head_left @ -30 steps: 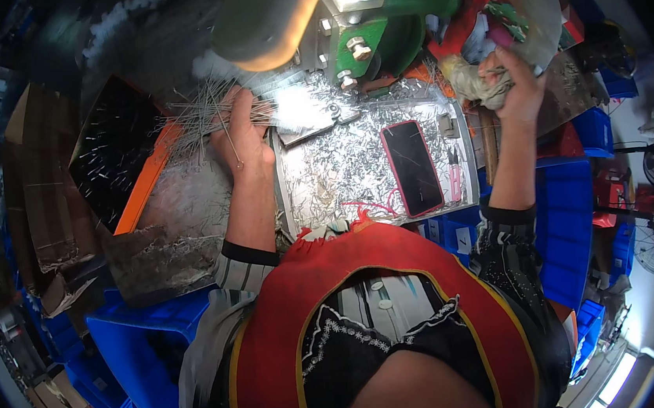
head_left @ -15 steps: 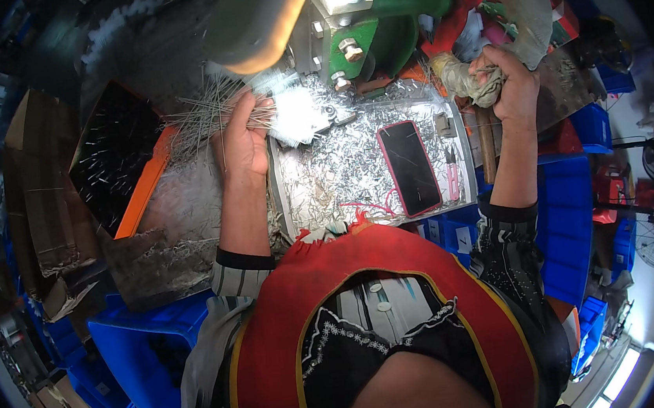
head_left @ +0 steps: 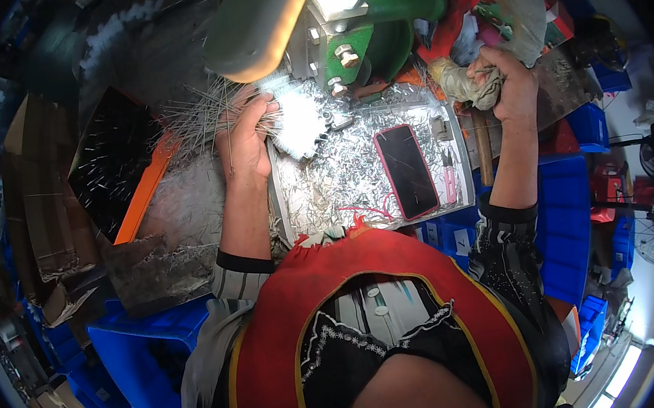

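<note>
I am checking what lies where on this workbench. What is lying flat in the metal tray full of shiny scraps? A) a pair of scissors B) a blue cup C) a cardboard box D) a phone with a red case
D: a phone with a red case lies dark screen up on the shiny scraps in the metal tray, between the left hand, which holds a bundle of thin wires, and the right hand, which grips a rag.

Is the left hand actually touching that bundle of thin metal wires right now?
Touching. The head view shows the left hand closed around the bundle of thin metal wires, whose ends fan out past the fingers, with no gap visible.
</note>
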`<state>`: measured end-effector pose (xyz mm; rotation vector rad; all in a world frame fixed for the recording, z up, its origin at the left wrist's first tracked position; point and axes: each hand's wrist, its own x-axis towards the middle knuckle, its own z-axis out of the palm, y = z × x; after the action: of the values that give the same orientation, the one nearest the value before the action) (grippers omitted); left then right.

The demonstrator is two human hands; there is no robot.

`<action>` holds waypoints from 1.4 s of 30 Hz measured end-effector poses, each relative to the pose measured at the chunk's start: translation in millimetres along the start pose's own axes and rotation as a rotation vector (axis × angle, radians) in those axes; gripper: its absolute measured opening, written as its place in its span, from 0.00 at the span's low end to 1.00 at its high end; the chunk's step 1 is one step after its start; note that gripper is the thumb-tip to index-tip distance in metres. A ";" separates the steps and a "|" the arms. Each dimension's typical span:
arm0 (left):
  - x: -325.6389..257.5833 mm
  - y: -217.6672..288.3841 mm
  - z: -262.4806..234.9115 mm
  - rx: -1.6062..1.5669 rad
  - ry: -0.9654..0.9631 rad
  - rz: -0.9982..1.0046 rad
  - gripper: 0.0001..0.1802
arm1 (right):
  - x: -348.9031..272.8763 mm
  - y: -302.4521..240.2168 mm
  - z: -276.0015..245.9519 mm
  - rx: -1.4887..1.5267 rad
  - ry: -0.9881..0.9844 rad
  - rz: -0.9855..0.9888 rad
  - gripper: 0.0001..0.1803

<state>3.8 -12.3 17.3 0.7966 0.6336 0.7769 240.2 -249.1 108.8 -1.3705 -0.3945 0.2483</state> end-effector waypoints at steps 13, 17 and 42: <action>3.8 7.9 0.6 0.081 -0.084 -0.052 0.23 | -3.9 16.5 1.5 0.042 -0.046 -0.068 0.05; 1.7 2.4 -3.2 -0.038 -0.055 -0.019 0.22 | -5.2 32.4 1.7 0.114 -0.075 -0.126 0.04; 7.6 -0.6 -7.9 -0.076 -0.099 -0.022 0.24 | -14.2 45.4 13.4 0.084 -0.011 -0.283 0.05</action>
<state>2.5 -3.5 10.9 0.7525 0.5206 0.7330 224.3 -234.1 64.5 -1.2150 -0.5747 0.0387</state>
